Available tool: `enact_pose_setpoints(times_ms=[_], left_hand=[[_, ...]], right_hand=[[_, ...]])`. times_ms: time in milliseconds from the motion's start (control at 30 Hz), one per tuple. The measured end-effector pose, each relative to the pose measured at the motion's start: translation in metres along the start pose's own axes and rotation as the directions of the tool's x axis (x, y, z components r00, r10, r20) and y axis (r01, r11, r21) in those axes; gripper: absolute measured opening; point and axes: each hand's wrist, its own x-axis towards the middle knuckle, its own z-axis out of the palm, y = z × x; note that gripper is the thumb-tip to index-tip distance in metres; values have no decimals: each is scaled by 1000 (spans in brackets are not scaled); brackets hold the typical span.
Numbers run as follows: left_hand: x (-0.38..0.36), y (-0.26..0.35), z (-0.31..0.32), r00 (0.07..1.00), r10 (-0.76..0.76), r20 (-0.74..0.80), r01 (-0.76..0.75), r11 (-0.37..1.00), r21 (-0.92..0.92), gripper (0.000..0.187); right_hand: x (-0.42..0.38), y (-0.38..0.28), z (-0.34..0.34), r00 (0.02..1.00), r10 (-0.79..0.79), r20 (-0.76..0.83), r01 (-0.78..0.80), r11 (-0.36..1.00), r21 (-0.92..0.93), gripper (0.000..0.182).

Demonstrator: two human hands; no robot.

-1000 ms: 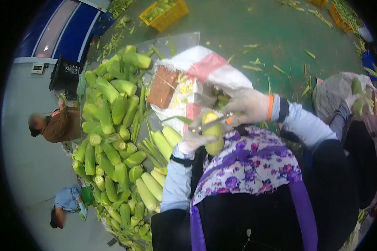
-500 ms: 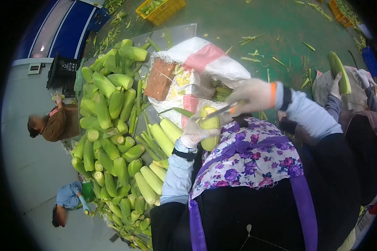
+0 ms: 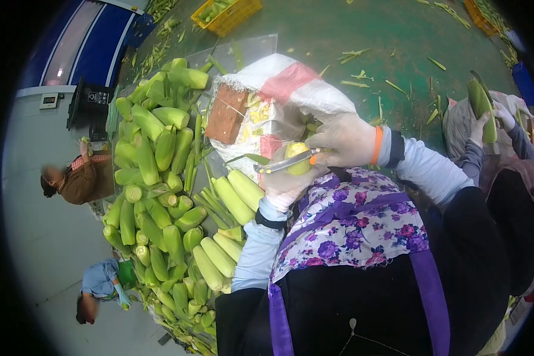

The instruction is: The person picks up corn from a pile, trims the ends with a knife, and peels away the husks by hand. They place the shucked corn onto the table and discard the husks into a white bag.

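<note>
My left hand [image 3: 282,187], in a white glove, is closed around an ear of corn [image 3: 298,165] in front of my apron. The ear's pale, cut end points away from me and shows yellow. My gloved right hand [image 3: 344,141] grips a knife [image 3: 286,162] with an orange part by the handle. Its blade lies across the ear near the cut end, pointing left over my left hand. Just beyond, a white woven sack [image 3: 314,89] with pink stripes gapes open. Trimmed pale-green ears [image 3: 231,199] lie left of my left hand.
A big heap of husked corn [image 3: 154,142] covers the table on the left. A brick [image 3: 226,113] weighs down the sack's edge. At right, a co-worker's hands [image 3: 480,127] hold corn by another sack. Two people stand across the table. A yellow crate [image 3: 234,18] sits on the leaf-strewn floor.
The ear has tipped so its cut end faces up more. My right hand has moved slightly down and left, bringing the knife blade across it. The co-worker's corn at right has shifted.
</note>
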Motion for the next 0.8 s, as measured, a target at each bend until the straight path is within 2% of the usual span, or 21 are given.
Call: enact_pose_setpoints(times_ms=[67,133,167,200,233,267,333,367,433,467,533,667,733,800], left_hand=[[1,-12,3,993,80,-82,-71,992,106,54],[3,-32,0,975,188,-118,-153,955,252,54],[1,-35,-1,976,126,-178,-87,973,214,55],[-3,-38,-2,969,64,-238,-24,985,168,57],[-5,-39,-1,955,-1,-296,37,992,117,58],[-4,-38,-1,955,-12,-297,53,990,133,58],[-2,-36,-2,956,-28,-291,81,982,172,58],[0,-34,0,961,-41,-273,69,993,94,57],[3,-33,4,970,-69,-233,56,996,-64,56],[2,-28,2,987,-134,-87,114,972,-208,56],[2,-17,-5,954,-195,228,280,850,-447,57],[0,-40,-8,968,-80,237,185,867,-462,61],[1,-38,-10,974,-30,227,148,839,-524,62],[1,-38,-16,956,-34,290,163,888,-431,63]], right_hand=[[-3,-1,3,999,1,-47,-2,1000,-13,37],[-14,8,-10,990,140,16,-141,990,25,36],[-21,18,-18,977,206,48,-208,977,38,36],[-27,36,-27,946,308,101,-291,945,-151,33],[-38,50,-29,946,320,43,-311,939,-150,33],[-46,58,-24,942,336,-13,-335,932,-141,32],[-37,44,-13,952,304,-37,-303,952,32,34],[-29,35,-9,955,289,-61,-281,953,114,34],[-15,18,1,974,217,-59,-208,969,134,36],[-11,12,6,982,183,-55,-173,974,148,37],[-7,7,11,985,169,-26,-167,983,70,39],[-12,10,8,972,228,60,-231,972,45,38],[-14,8,-6,979,188,72,-194,977,89,36],[-14,4,-11,991,123,60,-129,985,117,35]])
